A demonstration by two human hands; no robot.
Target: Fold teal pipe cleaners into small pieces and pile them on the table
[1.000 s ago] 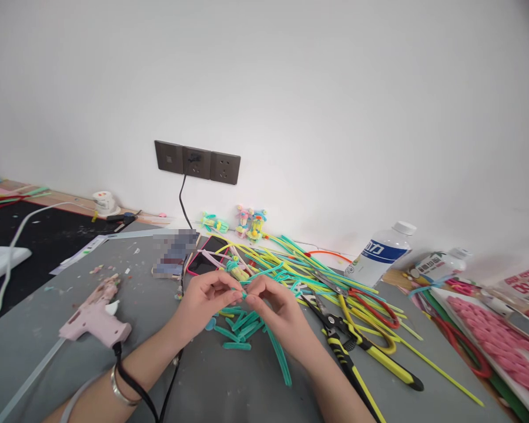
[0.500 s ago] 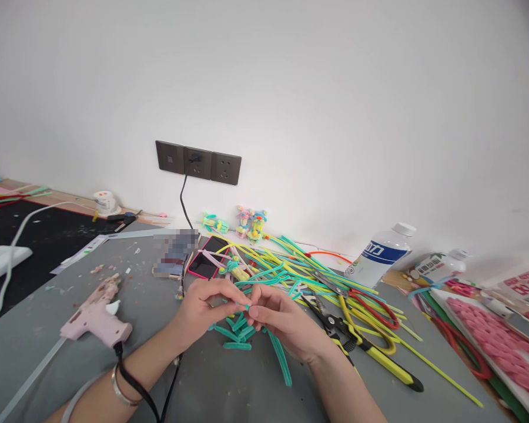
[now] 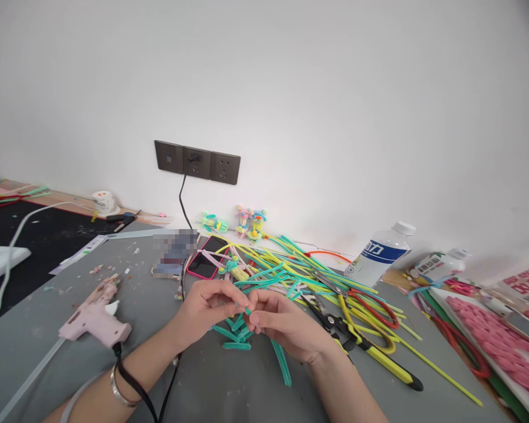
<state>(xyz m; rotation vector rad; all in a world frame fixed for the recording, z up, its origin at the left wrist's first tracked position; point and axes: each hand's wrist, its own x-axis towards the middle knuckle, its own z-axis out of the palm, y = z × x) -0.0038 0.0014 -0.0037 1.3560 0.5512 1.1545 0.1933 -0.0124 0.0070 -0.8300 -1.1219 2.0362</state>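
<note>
My left hand (image 3: 214, 310) and my right hand (image 3: 278, 322) meet above the grey mat, fingertips almost touching. Between them a small teal pipe cleaner piece (image 3: 247, 311) is pinched by both, mostly hidden by the fingers. Right below lie several short teal pipe cleaner pieces (image 3: 235, 338), and a longer folded teal strip (image 3: 282, 363) sits under my right wrist. Just beyond my fingers rests a yellow and teal pipe cleaner figure (image 3: 235, 267). Long yellow and teal pipe cleaners (image 3: 268, 258) spread out behind my right hand.
A pink glue gun (image 3: 97, 314) with a black cord lies left of my forearm. Wire cutters (image 3: 370, 358) and red-handled scissors (image 3: 374, 305) lie to the right. A white bottle (image 3: 382, 252) stands near the wall. A pink-edged phone (image 3: 205, 261) and small finished figures (image 3: 251, 223) are behind.
The fingertips have shifted slightly around the teal piece, and a bit more of it shows between them. Nothing else on the mat has visibly moved.
</note>
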